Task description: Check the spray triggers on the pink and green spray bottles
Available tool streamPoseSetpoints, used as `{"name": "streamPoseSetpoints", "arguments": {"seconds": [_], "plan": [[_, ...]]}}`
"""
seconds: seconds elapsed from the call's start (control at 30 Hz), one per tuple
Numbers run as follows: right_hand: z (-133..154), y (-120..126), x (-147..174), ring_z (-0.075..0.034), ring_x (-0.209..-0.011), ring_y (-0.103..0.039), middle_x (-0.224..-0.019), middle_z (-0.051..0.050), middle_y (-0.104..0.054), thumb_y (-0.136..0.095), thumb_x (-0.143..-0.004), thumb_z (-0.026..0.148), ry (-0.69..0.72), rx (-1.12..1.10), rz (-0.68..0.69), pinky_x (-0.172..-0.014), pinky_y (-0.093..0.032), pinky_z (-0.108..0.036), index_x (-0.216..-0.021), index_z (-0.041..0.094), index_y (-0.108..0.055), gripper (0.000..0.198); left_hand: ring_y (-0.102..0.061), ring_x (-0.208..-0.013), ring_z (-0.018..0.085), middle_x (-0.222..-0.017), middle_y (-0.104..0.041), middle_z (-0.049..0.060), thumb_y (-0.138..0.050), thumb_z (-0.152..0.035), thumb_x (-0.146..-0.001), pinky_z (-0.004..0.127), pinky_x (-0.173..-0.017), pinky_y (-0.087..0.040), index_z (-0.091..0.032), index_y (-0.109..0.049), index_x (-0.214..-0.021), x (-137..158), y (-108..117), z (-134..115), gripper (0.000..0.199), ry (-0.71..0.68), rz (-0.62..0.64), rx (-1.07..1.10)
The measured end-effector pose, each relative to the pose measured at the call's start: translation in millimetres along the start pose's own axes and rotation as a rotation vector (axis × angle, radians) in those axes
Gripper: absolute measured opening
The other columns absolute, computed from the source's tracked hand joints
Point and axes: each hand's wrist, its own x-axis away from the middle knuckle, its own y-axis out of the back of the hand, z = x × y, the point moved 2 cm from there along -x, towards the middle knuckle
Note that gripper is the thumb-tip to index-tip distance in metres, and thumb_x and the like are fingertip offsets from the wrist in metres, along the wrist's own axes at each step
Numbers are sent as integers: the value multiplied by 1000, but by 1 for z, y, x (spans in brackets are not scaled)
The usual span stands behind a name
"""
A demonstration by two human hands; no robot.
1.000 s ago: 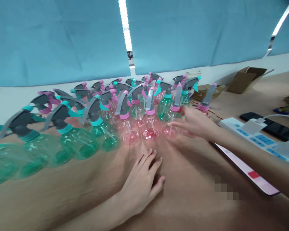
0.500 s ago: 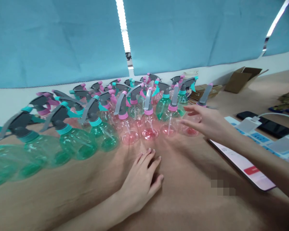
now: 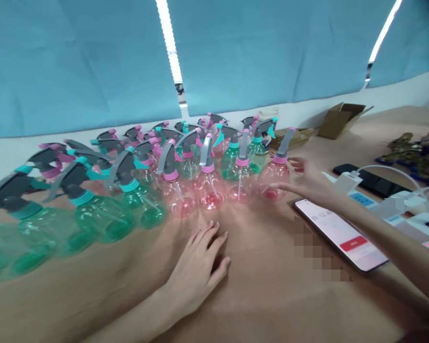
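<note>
- Right of centre in the frame, the right hand (image 3: 312, 183) has its fingers wide beside the rightmost pink spray bottle (image 3: 272, 173); contact unclear.
- At lower centre, the left hand (image 3: 195, 267) rests on the counter (image 3: 260, 276), fingers loosely spread.

Translucent pink bottles (image 3: 210, 185), translucent green bottles (image 3: 145, 205), grey triggers (image 3: 206, 151), turquoise collars (image 3: 129, 185), blue cloth (image 3: 236, 52), brown tabletop (image 3: 260, 295)
</note>
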Motion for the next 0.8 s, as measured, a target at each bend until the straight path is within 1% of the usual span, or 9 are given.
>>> {"name": "streamPoseSetpoints", "arguments": {"seconds": [0.03, 0.1, 0.2, 0.3, 0.43, 0.53, 0.6, 0.7, 0.8], "plan": [[2, -5, -3, -41, -114, -57, -126, -17, -60, -75, -67, 58, 15, -59, 41, -90, -51, -57, -125, 22, -51, 72, -41, -136, 36, -143, -49, 19, -43, -32, -97, 61, -106, -39, -11, -52, -134, 0, 0, 0, 43, 1, 6, -5], [6, -12, -8, -38, -108, -62, -120, -12, -64, -77, -67, 54, 32, -126, 95, -86, -54, -54, -120, 25, -56, 64, -41, -136, 36, -143, -48, 20, -42, -32, -97, 61, -105, -39, -11, -51, -134, -1, 1, 0, 43, 1, 11, -17], [9, -16, -10, -36, -101, -65, -115, -12, -66, -74, -68, 54, 4, -121, 72, -84, -54, -54, -115, 24, -60, 58, -40, -136, 35, -143, -48, 19, -41, -33, -98, 60, -105, -39, -12, -51, -134, -1, 2, 1, 43, 2, 9, -26], [9, -14, -7, -37, -100, -65, -115, -14, -65, -73, -68, 56, -32, -99, 46, -83, -53, -56, -118, 21, -59, 63, -41, -136, 35, -144, -48, 19, -42, -33, -98, 60, -105, -39, -12, -51, -133, -2, 2, 1, 42, 4, 3, -20], [9, -8, -2, -37, -100, -65, -116, -15, -65, -75, -65, 59, -39, -85, 70, -84, -53, -54, -123, 18, -55, 74, -42, -135, 35, -143, -49, 18, -44, -32, -97, 60, -105, -40, -13, -52, -132, -2, 2, 1, 41, 7, -18, 2], [11, -4, 1, -36, -103, -64, -116, -12, -66, -75, -65, 58, 5, -87, 125, -86, -52, -52, -123, 21, -54, 72, -43, -135, 34, -141, -50, 18, -44, -32, -97, 59, -105, -41, -14, -53, -130, -1, 2, 1, 39, -1, -33, 15], [11, -2, 3, -37, -105, -63, -119, -12, -65, -75, -65, 59, 33, -79, 155, -87, -52, -51, -127, 22, -51, 76, -44, -134, 34, -140, -52, 17, -45, -31, -97, 57, -105, -41, -14, -53, -129, 0, 2, 1, 38, -8, -41, 23], [12, 1, 8, -40, -107, -61, -122, -14, -63, -74, -65, 61, 37, -12, 171, -85, -51, -53, -134, 23, -44, 85, -47, -131, 32, -136, -55, 16, -46, -28, -96, 55, -104, -43, -15, -55, -126, 0, 2, 1, 34, -22, -56, 40], [18, 3, 17, -42, -104, -62, -118, -14, -64, -73, -66, 62, 56, 69, 172, -82, -51, -53, -134, 23, -43, 84, -49, -129, 31, -132, -57, 15, -47, -25, -95, 53, -104, -44, -16, -55, -124, 1, 1, 1, 31, -38, -74, 61]]}}
